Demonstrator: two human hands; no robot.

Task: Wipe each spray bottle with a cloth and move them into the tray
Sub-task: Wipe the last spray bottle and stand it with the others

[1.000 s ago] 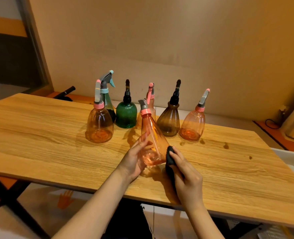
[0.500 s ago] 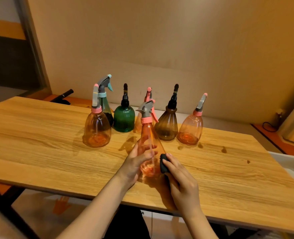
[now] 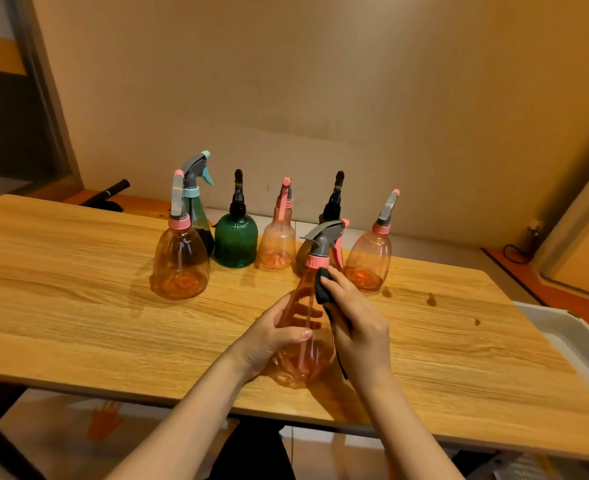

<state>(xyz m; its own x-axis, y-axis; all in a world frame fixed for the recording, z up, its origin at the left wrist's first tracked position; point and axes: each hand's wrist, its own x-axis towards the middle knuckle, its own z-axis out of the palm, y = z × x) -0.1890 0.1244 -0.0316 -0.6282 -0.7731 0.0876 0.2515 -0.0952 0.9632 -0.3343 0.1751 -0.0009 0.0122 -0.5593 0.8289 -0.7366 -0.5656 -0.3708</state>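
My left hand grips the lower body of a tall orange spray bottle with a grey trigger head and pink collar, held above the table's near edge. My right hand holds a dark cloth and presses it against the bottle's upper right side, just under the collar. Several other spray bottles stand in a row behind: an orange one, a teal-capped one, a green one, a pale orange one, a brown one mostly hidden, and an orange one. A white tray sits at the right.
The wooden table fills the view, with small dark wet spots on its right side. A black handle lies beyond the far left edge. The wall rises close behind the bottle row.
My right hand has slid the cloth up the bottle from its base to just below the collar. The bottle has turned, its trigger head now facing right.
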